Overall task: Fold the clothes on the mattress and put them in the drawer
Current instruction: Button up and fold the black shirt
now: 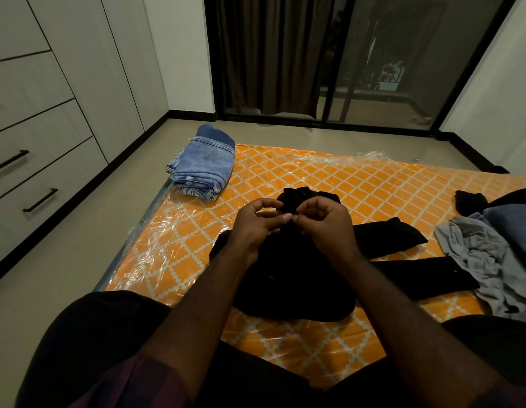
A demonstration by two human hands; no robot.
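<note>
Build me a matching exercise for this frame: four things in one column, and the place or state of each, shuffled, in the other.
Things:
1. folded jeans
2. black garment
3. grey garment
4. drawers

Places or states:
A. crumpled near the right edge of the mattress
B. closed, on the left of the room
C. stacked at the mattress's far left corner
D. pinched by the left hand and right hand, mid-mattress

Pairs: 1-C, 2-D, 3-A, 4-B.
</note>
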